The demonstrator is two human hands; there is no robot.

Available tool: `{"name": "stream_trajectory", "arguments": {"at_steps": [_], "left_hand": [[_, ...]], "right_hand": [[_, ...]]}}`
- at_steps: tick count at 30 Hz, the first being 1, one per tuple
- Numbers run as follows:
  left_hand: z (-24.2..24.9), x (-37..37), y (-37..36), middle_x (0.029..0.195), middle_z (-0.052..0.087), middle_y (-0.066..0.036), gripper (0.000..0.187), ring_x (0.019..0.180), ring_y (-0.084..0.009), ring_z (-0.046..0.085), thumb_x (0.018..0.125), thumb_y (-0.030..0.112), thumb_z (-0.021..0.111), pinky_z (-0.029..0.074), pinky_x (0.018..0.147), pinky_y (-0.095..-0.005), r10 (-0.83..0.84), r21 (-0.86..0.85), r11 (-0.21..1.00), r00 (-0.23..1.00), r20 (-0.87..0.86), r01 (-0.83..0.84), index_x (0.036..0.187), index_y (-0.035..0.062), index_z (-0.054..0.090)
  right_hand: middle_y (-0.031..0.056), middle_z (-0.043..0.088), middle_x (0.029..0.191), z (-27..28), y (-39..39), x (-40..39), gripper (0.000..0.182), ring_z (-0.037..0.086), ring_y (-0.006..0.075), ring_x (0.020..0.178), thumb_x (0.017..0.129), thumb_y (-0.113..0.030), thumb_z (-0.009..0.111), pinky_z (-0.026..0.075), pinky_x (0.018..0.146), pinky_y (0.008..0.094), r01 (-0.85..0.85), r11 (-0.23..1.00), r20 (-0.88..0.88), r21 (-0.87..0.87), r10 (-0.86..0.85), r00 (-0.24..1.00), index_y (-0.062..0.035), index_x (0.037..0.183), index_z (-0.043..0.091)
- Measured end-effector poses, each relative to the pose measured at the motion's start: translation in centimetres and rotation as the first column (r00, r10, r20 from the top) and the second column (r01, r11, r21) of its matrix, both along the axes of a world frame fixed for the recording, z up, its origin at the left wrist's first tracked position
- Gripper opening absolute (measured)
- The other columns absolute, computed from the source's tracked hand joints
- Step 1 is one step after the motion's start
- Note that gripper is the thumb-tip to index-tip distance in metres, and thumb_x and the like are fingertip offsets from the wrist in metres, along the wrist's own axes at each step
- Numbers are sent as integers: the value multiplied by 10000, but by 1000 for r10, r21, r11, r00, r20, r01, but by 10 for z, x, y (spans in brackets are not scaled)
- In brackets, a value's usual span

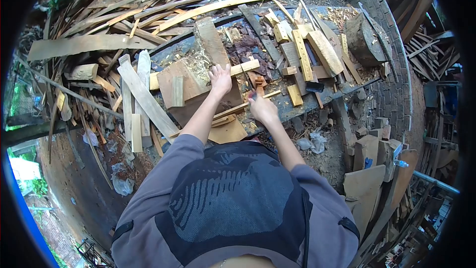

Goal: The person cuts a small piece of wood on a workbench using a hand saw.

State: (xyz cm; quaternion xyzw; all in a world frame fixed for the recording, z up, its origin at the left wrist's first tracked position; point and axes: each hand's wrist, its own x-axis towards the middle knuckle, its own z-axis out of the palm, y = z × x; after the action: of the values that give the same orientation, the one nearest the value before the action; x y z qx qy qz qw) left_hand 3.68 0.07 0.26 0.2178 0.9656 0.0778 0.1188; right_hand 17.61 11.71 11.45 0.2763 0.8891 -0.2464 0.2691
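My left hand (219, 79) rests with fingers spread at the near end of a pale wooden strip (245, 67). Under and around it lie a broad brown board (210, 44) and more flat wood littered with shavings. My right hand (264, 110) is closed, with a bit of red and blue showing at its fingers; what it grips is too small to name. Just beyond those fingers is a small reddish-brown wooden block (259, 83). A long thin strip (243, 105) runs beside the right hand, over the near edge of the work surface.
A yellow wooden bar with a row of holes (302, 54), a thick beam (325, 53) and a dark object (314, 87) lie to the right. Farther right stands a stump (366, 39). Scrap planks (134, 12) pile up at the left and back.
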Motion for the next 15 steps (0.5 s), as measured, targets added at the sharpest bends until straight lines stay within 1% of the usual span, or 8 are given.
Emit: {"name": "stream_trajectory", "arguments": {"at_steps": [1,2,5,8,10,11,15], "left_hand": [[1,0,1,1128,470,-198,465,1113,-355,438,790,69,550,355,908,-516,-3,0,1000,1000,1,3,1246,123,480],[1,-1,2,1129,469,-198,466,1114,-355,437,789,71,552,353,910,-515,-2,6,1000,1000,-2,2,1246,125,480],[1,0,1,1138,465,-197,458,1119,-354,436,786,80,564,346,917,-512,14,-1,1000,1000,2,-14,1234,129,483],[1,0,2,1140,464,-197,455,1120,-355,436,781,73,570,344,921,-512,29,-1,1000,1000,9,-29,1224,127,485],[2,0,5,1137,465,-196,464,1118,-355,436,777,66,573,347,923,-513,50,-6,999,998,33,-50,1228,127,482],[3,-1,5,1136,465,-196,469,1117,-356,436,775,62,574,349,923,-514,58,-10,998,997,44,-58,1229,128,480],[1,-1,3,1115,466,-189,449,1103,-357,439,786,66,564,360,917,-525,0,1,1000,1000,-9,0,1223,125,481]], "right_hand": [[275,646,1066,-14,-1,-14,477,629,402,1036,969,-405,448,492,886,485,13,1000,-33,-5,-13,999,14,1185,522],[268,654,1054,-28,-1,-28,471,639,397,1019,965,-408,455,501,867,480,12,999,-50,31,-11,999,14,1158,531],[263,660,1040,-39,-1,-50,474,644,398,1007,963,-414,458,505,857,481,-8,1000,-68,24,10,998,10,1161,532],[272,655,1039,-28,2,-34,489,637,411,1007,966,-426,445,499,865,488,-19,1000,-64,1,19,998,9,1176,522],[290,642,1056,-3,2,-6,510,622,428,1020,970,-439,429,490,876,496,-6,1000,-40,-14,5,999,8,1201,512],[287,644,1049,7,4,10,509,621,430,1018,971,-440,427,489,879,498,-25,1000,-11,-14,25,1000,2,1212,499],[277,649,1038,17,10,36,504,621,428,1018,967,-448,434,487,882,504,-26,1000,54,7,25,998,-21,1227,492]]}}
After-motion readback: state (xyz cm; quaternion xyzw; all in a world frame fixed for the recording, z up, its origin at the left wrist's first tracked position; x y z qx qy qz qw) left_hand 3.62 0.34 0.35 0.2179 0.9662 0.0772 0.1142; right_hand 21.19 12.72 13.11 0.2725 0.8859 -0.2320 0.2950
